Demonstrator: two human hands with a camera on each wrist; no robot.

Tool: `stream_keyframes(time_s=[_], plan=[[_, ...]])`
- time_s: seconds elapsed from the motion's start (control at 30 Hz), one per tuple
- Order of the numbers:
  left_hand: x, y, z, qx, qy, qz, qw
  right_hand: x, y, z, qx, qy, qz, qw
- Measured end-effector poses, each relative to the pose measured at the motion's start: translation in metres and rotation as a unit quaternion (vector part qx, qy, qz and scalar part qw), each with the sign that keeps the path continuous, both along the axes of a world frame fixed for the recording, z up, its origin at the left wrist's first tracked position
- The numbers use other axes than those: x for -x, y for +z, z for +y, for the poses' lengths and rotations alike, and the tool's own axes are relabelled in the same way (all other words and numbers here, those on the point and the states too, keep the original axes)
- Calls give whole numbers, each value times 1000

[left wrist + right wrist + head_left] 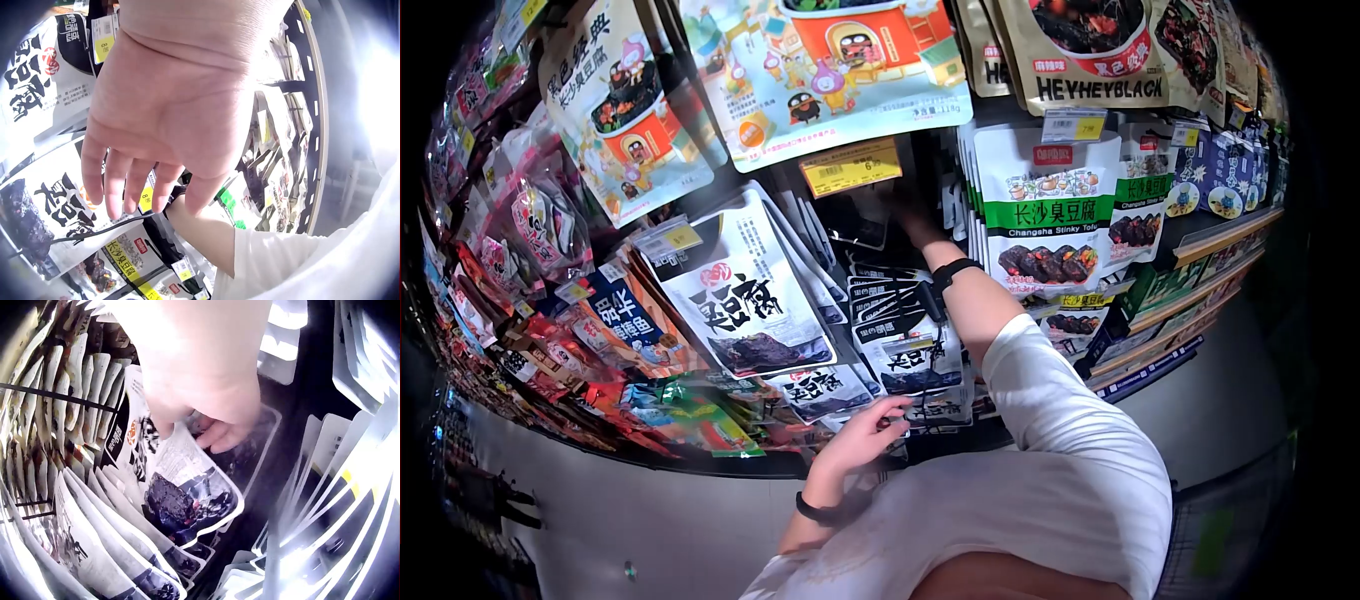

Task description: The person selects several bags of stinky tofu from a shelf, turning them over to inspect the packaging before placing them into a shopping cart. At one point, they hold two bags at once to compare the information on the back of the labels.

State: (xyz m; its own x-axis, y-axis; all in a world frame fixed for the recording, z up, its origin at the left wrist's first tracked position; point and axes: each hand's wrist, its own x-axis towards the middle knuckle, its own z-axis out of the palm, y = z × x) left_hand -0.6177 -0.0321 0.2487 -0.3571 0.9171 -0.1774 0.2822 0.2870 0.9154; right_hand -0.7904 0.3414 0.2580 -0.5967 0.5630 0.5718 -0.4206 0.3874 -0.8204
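Observation:
My right hand (pixel 914 218) reaches in among the hanging packets, below a yellow price tag (pixel 852 170). In the right wrist view its thumb and curled fingers pinch a white and black stinky tofu packet (pixel 194 487) near its edge. A second dark packet (pixel 259 447) shows behind those fingers. Lower down, my left hand (pixel 865 435) hovers in front of the bottom packets with its fingers loosely bent. Its palm faces the camera in the left wrist view, holding nothing. Large stinky tofu packets (pixel 745 300) hang beside the right arm, on its left.
Green-banded Changsha stinky tofu packets (pixel 1050 215) hang right of the forearm. Big pouches (pixel 830 75) overhang the right hand. A fan of black and white packets (pixel 905 340) lies below it. Colourful snack bags (pixel 550 220) fill the left side, above the grey floor (pixel 670 530).

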Motion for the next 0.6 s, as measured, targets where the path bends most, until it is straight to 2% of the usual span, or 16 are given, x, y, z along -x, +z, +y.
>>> stream_keyframes(time_s=[0.03, 0.07, 0.13, 0.17, 0.2, 0.23, 0.27, 0.33, 0.37, 0.4, 0.47, 0.5, 0.53, 0.6], plan=[[-1, 2, -1, 12, -2, -7, 1000, 3, -3, 1, -6, -65, 7, 998], [-2, 4, -2, 24, -4, -14, 1000, 6, -7, 3, -7, -69, 8, 998], [-2, 4, -4, 14, -24, -13, 1000, 10, -12, 8, -162, -222, 14, 961], [-3, 2, -6, 8, -40, -14, 999, 3, -9, 5, -163, -226, 13, 960], [-1, -3, -9, 6, -44, -14, 999, -4, -6, 3, -120, -218, -16, 968], [3, -13, -11, -22, -66, 5, 998, -12, -2, 0, -77, -209, -46, 974], [5, -19, -14, -51, -87, 24, 995, -19, 1, -4, -80, -212, -46, 973], [6, -27, -22, -67, -84, 16, 994, -36, 9, -8, -157, -284, -50, 945], [6, -29, -25, -79, -80, 7, 994, -42, 15, -10, -220, -351, -82, 906], [6, -29, -29, -82, -84, 5, 993, -51, 18, -14, -223, -356, -85, 904], [5, -29, -34, -94, -89, 27, 991, -77, 31, -31, -174, -352, -60, 918], [6, -31, -35, -100, -93, 24, 990, -100, 48, -65, -107, -370, 9, 923], [7, -34, -37, -107, -95, 26, 989, -117, 62, -80, -67, -322, -24, 944], [5, -35, -42, -117, -99, 24, 988, -142, 80, -111, -31, -301, 16, 953]])
